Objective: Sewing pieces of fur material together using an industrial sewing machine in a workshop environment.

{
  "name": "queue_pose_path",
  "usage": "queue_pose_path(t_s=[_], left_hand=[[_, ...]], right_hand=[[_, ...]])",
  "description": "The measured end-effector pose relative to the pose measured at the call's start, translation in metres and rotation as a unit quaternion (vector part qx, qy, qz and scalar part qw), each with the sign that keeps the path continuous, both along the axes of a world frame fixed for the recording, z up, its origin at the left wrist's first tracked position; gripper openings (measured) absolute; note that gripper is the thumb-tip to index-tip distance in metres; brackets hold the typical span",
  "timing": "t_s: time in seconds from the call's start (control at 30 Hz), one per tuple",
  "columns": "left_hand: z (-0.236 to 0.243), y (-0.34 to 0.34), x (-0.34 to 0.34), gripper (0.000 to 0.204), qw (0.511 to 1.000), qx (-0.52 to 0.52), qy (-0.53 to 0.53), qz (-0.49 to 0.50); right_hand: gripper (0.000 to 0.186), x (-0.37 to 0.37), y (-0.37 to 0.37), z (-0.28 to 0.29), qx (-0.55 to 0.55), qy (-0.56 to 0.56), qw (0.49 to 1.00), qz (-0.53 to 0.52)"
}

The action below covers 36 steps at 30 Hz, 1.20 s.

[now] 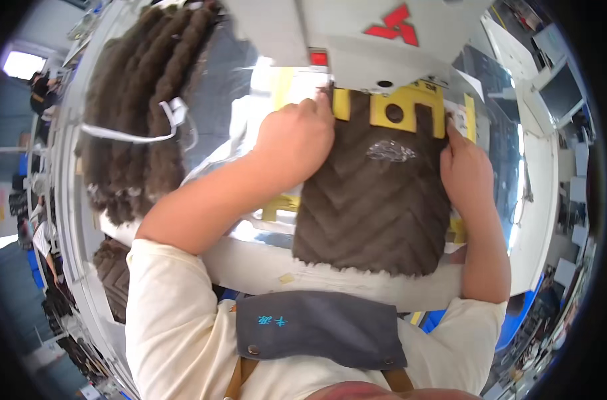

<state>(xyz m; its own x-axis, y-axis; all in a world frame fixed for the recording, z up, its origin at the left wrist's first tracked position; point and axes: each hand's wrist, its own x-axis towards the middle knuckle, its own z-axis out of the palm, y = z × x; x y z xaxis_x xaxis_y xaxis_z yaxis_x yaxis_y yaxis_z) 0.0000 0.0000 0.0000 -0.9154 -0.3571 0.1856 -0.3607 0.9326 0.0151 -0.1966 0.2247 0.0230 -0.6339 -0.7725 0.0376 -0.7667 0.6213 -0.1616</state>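
A brown quilted fabric panel [373,207] with chevron seams lies under a yellow template [417,123] at a white machine's head [397,43]. A crumpled clear patch sits on the fabric. My left hand [293,137] is at the panel's upper left edge, fingers curled and pressed together beside the template, under the machine head. My right hand [467,170] grips the panel's upper right edge, index finger reaching up onto the template's corner. What lies under both sets of fingertips is partly hidden.
A stack of brown fleecy pieces [137,80] tied with white strips lies at left, more brown quilted fabric [113,273] below it. A shiny plate [223,80] covers the worktop [250,267]. A monitor [560,90] stands at right. Two other people [40,93] are at far left.
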Motion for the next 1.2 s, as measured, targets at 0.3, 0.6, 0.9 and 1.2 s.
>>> queue_pose_path(t_s=[0.3,0.6,0.9,1.2], left_hand=[[0.020,0.000,0.020,0.033,0.998,0.038,0.044,-0.012],[0.082,-0.173,0.112,0.028,0.944,-0.115,0.021,0.307],[0.091,-0.205,0.123,0.025,0.927,-0.050,-0.018,0.370],[0.184,-0.108,0.097,0.031,0.856,0.233,0.432,0.160]], right_hand=[[0.043,-0.005,0.010,-0.009,0.022,0.077,0.997,0.012],[0.029,0.001,0.011,0.000,-0.041,0.083,0.995,0.027],[0.026,0.001,0.011,0.003,-0.097,0.063,0.992,0.044],[0.022,0.002,0.018,0.012,-0.129,0.029,0.990,0.044]])
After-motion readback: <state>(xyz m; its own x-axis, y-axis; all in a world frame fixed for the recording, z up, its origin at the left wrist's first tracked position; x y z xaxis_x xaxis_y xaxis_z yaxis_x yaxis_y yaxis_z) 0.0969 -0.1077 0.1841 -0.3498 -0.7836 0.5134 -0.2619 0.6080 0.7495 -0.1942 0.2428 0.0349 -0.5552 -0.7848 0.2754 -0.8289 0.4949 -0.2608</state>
